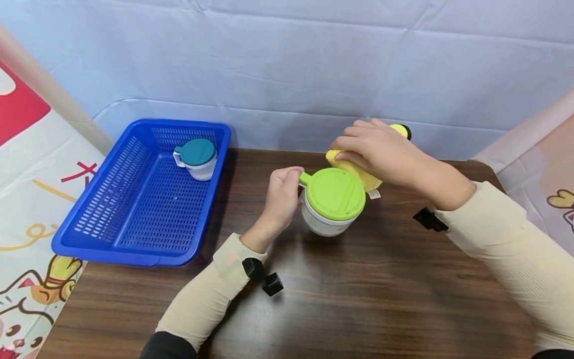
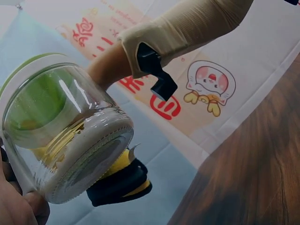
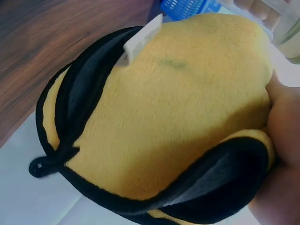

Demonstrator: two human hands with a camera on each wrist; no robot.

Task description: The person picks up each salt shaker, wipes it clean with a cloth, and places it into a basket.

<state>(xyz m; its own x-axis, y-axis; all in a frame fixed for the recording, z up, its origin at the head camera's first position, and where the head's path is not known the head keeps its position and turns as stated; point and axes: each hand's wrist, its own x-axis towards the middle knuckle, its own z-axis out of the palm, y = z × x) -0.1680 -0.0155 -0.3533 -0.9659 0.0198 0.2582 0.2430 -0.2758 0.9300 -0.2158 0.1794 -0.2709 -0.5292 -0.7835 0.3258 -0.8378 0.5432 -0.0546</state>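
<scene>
A clear seasoning jar (image 1: pixel 326 228) with a bright green lid (image 1: pixel 336 193) is held above the table by its handle, which my left hand (image 1: pixel 280 195) grips. The left wrist view shows the jar (image 2: pixel 89 136) tilted, its ribbed glass base exposed. My right hand (image 1: pixel 378 152) holds a yellow cleaning cloth (image 1: pixel 358 174) at the jar's far right side. Black edging and a white tag show on the cloth (image 3: pixel 173 108) in the right wrist view. Whether cloth and glass touch is hard to tell from there.
A blue plastic basket (image 1: pixel 197 234) stands on the left of the dark wooden table (image 1: pixel 358 299). Inside it, near the back right corner, sits a smaller jar with a teal lid (image 1: pixel 197 152). A pale cloth backdrop (image 1: pixel 269 60) hangs behind the table.
</scene>
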